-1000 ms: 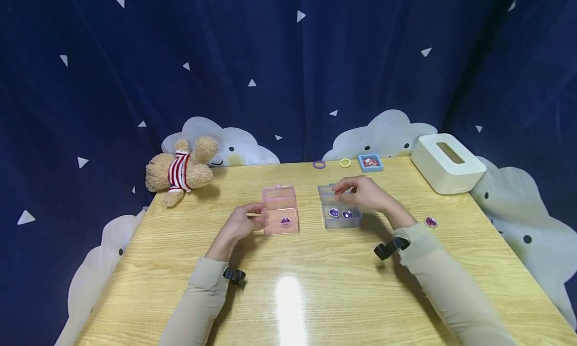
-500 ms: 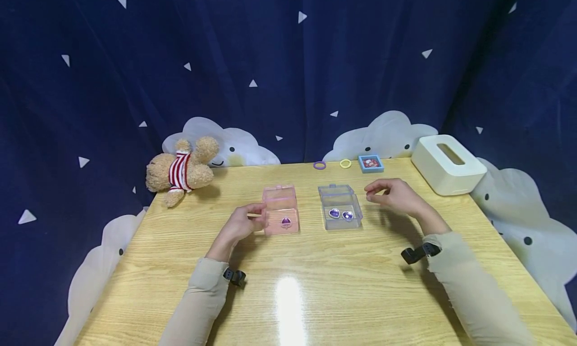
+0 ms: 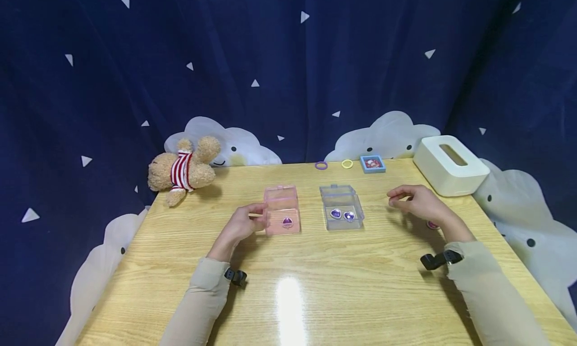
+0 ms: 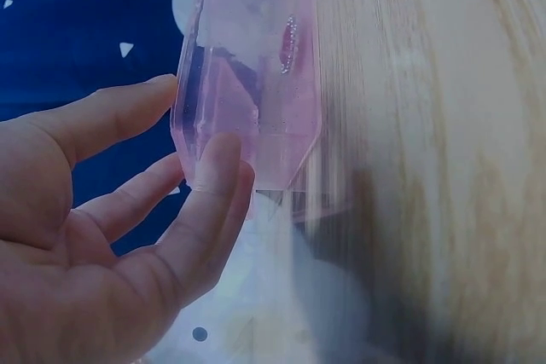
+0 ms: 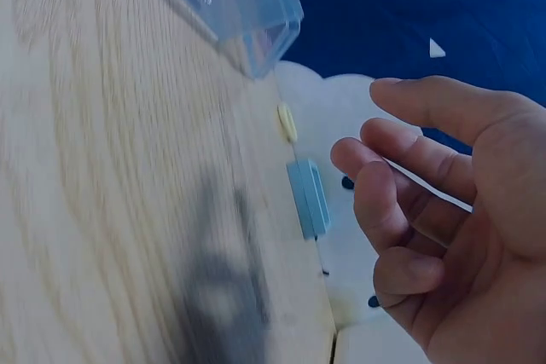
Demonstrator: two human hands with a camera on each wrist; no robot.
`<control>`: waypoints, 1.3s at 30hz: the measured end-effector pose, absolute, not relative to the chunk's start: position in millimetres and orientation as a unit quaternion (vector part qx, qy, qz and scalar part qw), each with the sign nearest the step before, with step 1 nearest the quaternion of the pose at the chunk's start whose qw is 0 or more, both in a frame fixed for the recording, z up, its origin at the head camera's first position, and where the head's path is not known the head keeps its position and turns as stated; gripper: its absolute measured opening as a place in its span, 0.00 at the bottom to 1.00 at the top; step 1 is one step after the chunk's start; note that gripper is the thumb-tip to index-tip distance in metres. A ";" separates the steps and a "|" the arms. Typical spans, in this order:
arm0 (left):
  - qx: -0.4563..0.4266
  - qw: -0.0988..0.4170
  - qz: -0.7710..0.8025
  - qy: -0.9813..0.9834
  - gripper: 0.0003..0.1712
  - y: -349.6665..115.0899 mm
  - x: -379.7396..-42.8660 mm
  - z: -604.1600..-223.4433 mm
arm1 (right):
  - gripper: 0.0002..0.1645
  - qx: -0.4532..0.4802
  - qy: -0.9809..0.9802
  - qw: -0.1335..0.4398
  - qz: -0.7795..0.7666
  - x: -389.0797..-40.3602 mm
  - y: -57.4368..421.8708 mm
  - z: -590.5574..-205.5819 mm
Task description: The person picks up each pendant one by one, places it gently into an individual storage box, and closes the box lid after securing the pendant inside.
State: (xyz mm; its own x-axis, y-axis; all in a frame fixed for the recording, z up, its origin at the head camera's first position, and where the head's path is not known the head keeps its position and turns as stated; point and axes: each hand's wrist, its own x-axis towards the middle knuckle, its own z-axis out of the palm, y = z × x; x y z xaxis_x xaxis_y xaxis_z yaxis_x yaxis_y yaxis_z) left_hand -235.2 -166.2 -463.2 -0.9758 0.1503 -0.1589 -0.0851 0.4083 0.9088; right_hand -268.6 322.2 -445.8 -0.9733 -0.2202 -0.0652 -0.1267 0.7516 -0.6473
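One gem [image 3: 432,226] lies partly behind the nearer right hand [image 3: 420,203], loose-fingered and empty, toward the bench's [image 3: 356,291] right edge.

A teddy bear [image 3: 182,170] lies left, a tissue box [image 3: 451,166] right.

Looks like a homey, kid-themed corner to us, though we can't say which room: we've got a navy curtain [image 3: 216,40] with white triangles [image 3: 255,83] and smiling clouds [image 3: 388,130], plus a striped-shirt teddy bear [image 3: 182,171] and tissue box [image 3: 462,178] on a wood-grain table [image 3: 360,281].
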 end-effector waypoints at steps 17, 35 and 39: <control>0.021 0.109 0.536 0.837 0.33 -165.6 -235.3 -459.5 | 0.30 -0.056 0.932 0.091 -0.346 -252.8 373.0 -463.0; 0.020 0.114 0.533 0.838 0.32 -166.5 -235.1 -459.9 | 0.29 -0.038 0.927 0.098 -0.360 -237.3 408.5 -477.9; 0.023 0.110 0.536 0.837 0.32 -166.8 -235.4 -460.3 | 0.30 -0.035 0.936 0.098 -0.337 -236.6 410.9 -480.2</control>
